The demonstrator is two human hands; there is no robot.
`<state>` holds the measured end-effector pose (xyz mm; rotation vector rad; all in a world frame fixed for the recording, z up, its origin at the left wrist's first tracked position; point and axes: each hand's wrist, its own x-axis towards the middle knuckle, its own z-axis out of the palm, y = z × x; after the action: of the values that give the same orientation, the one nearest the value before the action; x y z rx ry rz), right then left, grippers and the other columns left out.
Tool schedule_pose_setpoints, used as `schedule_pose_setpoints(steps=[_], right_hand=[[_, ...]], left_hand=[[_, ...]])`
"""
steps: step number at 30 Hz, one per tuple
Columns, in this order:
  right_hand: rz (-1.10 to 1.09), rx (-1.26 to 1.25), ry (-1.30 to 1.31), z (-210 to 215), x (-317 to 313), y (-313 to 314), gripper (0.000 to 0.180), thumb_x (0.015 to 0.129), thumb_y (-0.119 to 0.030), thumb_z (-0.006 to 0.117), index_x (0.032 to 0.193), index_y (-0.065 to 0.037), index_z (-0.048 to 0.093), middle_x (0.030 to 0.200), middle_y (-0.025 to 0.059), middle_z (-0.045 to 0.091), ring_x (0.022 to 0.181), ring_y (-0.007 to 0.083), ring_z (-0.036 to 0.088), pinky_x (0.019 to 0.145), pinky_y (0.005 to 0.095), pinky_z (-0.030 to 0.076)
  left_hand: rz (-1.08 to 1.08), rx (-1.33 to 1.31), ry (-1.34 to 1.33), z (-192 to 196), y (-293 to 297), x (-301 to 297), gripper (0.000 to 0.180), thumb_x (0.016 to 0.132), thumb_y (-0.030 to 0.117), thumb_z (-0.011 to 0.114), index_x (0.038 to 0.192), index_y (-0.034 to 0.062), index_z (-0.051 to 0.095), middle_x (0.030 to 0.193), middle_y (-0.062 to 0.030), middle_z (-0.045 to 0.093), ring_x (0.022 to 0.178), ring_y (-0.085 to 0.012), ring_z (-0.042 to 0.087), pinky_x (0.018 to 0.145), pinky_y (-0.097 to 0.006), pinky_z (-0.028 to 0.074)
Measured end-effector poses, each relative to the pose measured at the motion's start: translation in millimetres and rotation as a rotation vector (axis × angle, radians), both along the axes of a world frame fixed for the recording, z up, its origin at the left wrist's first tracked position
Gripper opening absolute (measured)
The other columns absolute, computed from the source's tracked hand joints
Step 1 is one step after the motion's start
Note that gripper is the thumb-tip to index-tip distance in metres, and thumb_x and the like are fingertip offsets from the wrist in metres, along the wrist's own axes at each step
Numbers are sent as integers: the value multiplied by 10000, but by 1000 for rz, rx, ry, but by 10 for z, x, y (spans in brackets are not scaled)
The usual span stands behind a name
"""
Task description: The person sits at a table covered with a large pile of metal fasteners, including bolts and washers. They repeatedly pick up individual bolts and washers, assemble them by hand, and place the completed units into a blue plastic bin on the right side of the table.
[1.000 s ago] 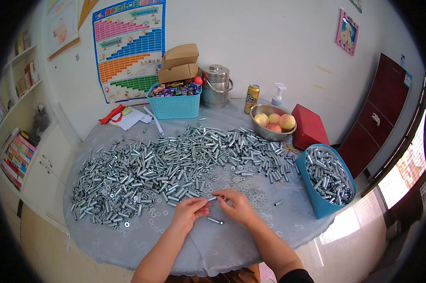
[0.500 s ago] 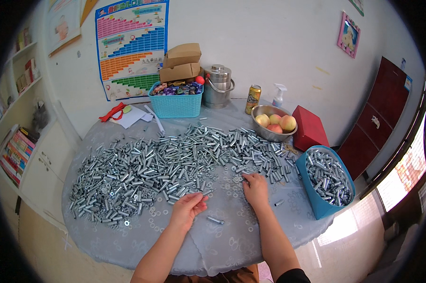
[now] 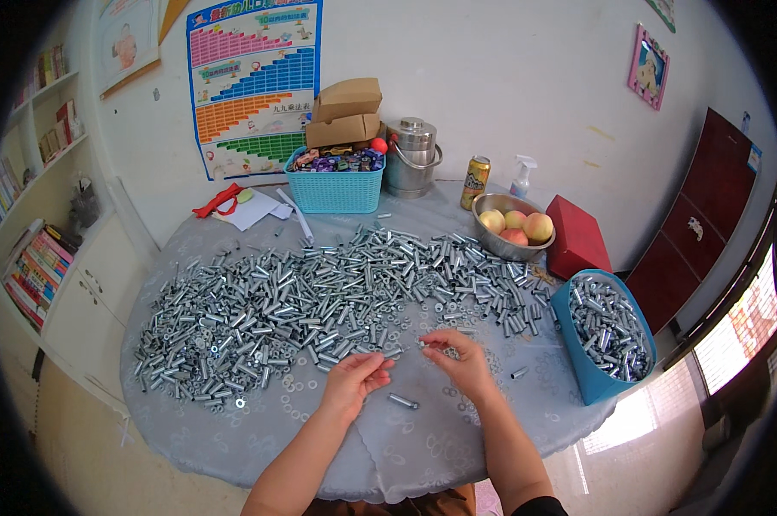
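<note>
1 metal sleeve (image 3: 393, 353) in L hand (image 3: 354, 383); R hand (image 3: 461, 363) pinches 1 sm. metal pc. (image 3: 421, 344)

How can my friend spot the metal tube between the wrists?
On the grey tablecloth, find the big heap of metal tubes. Below it are the left hand and right hand. Between their wrists lies the silver tube, the only one there, clear of the heap.

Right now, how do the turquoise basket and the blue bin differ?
The turquoise basket looks woven; the blue bin looks smooth. The basket stands far back on the table, the bin nearer, at right. The basket holds colourful items, the bin metal pieces. Both look full.
</note>
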<state>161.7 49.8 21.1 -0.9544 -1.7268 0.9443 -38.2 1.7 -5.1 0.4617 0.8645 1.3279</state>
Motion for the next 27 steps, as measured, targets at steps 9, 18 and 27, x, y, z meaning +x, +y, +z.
schedule_pose_setpoints(steps=[9,18,27], right_hand=[[48,194,-112,60,-82,-61,181,748,-55,679,925,-35,648,886,86,629,843,207,585,744,306,466],[-36,-182,-164,-42,-74,-73,315,910,-265,504,820,12,624,710,102,615,666,189,571,644,295,451],[95,-237,-18,49,-108,-113,343,946,-258,439,941,18,643,775,56,617,728,131,555,699,262,457]], left_hand=[[-51,-10,68,28,-17,12,193,803,97,656,934,-32,596,885,-163,648,687,-165,626,657,-282,541],[-48,62,171,68,-43,86,164,833,94,618,934,-33,592,863,-154,645,675,-157,621,619,-265,539],[57,23,99,10,-4,41,145,828,72,621,925,-33,596,869,-155,643,687,-164,622,654,-285,547]])
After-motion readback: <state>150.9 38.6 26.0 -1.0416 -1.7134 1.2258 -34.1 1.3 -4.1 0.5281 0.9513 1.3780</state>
